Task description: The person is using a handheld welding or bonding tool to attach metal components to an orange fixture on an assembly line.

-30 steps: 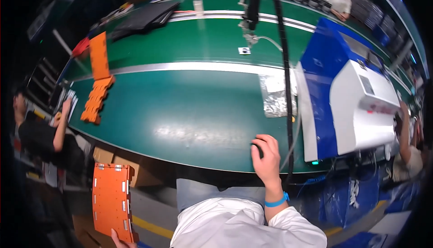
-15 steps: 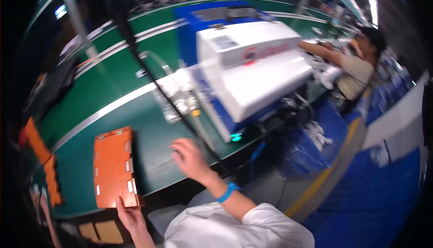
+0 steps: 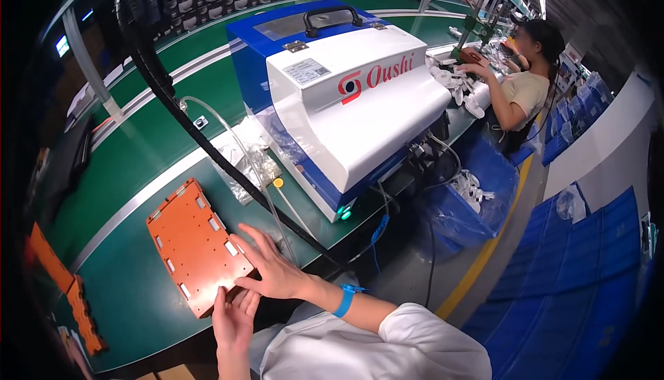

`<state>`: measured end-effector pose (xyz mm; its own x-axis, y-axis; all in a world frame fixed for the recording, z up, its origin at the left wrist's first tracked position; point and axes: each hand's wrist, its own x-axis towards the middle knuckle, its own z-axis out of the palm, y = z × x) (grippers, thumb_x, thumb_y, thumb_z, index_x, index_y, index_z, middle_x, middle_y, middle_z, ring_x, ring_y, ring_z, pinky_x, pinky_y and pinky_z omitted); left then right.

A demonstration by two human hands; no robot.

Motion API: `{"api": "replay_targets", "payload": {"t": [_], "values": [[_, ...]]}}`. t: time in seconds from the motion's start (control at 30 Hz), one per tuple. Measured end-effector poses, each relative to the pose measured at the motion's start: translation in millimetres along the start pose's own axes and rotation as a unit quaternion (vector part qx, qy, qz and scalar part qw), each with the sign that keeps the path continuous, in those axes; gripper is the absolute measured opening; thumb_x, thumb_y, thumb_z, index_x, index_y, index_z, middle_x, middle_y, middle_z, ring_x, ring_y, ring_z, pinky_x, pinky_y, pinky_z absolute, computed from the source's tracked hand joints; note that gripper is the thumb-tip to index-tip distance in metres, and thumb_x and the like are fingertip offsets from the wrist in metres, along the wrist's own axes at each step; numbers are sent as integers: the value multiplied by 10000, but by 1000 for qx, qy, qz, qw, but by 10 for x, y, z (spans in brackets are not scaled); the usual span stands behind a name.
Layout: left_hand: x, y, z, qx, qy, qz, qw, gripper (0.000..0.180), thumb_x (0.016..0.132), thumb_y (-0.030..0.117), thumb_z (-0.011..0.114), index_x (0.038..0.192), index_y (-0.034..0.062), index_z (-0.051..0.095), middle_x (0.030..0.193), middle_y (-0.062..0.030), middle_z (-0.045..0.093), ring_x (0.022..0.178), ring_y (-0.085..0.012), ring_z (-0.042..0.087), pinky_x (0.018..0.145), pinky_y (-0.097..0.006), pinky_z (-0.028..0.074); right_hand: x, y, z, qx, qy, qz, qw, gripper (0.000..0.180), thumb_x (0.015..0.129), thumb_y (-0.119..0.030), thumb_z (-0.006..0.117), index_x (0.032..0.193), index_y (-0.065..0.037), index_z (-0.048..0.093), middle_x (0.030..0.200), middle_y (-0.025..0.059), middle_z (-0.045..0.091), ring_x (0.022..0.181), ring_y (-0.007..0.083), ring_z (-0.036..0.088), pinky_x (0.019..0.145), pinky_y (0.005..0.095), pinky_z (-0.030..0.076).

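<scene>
An orange rectangular panel, with small holes and whitish pieces along its long edges, lies tilted over the green bench at my near left. My left hand holds its near edge, thumb at the rim and the other fingers partly hidden below it. Around the near right corner sits my right hand, its thumb at the near edge and its longer fingers extended along the right side. A blue band circles my right wrist.
A white and blue machine stands beyond my hands; a black cable slants before it. Clear bags lie beside it. Orange slotted pieces are at far left. A co-worker sits at right, near a blue bin of white parts.
My right hand has moved left and down onto the panel's near right corner. The panel has turned, its far end swinging right. The head view has shifted.
</scene>
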<state>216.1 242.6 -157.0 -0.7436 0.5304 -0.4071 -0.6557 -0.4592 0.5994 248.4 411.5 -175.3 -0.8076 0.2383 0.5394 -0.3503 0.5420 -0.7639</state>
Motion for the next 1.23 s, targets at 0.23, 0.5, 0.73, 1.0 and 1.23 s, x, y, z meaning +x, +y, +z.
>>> {"api": "replay_targets", "payload": {"t": [0.23, 0.5, 0.73, 1.0, 1.23], "values": [[-127, 198, 48, 99, -21, -63, 993, 448, 949, 343, 396, 1131, -54, 492, 1173, -270, 529, 1047, -376, 566, 878, -404, 488, -1, 25, 12, -19, -8, -3, 1000, 787, 736, -266, 685, 1363, -15, 281, 1377, 241, 220, 1263, 422, 244, 1039, 464, 270], [-203, 1005, -188, 623, -18, 346, 701, 288, 908, 155, 473, 1083, -55, 564, 1047, -187, 621, 1001, -290, 604, 862, -368, 476, -19, -10, -64, -54, -40, 4, 998, 753, 772, -263, 676, 1359, 3, 288, 1372, 230, 231, 1249, 418, 262, 1022, 458, 283], [1662, 1809, -474, 751, -47, 442, 488, 472, 848, 145, 533, 1288, 11, 426, 1347, -195, 382, 1296, -303, 314, 1065, -379, 244, 1354, -775, 55, -40, 16, -134, 990, 705, 766, -133, 628, 1312, 107, 252, 1260, 289, 314, 1155, 448, 338, 980, 460, 329], [1407, 1652, -94, 741, -6, 390, 547, 394, 874, 230, 468, 1188, -7, 489, 1203, -184, 473, 1141, -335, 437, 1009, -370, 313, 3441, -194, -126, 155, 195, 192, 949, 619, 680, -79, 691, 1200, 51, 382, 957, 165, 604, 849, 229, 597, 791, 347, 471], [1500, 1694, -161, 705, -57, 378, 598, 463, 888, 333, 464, 1252, 49, 444, 1295, -171, 429, 1237, -343, 367, 1077, -402, 237, 3905, 61, -58, 200, 176, 128, 955, 994, 711, -297, 758, 1440, -121, 106, 1461, 239, 114, 1306, 330, 287, 1064, 502, 196]]}}
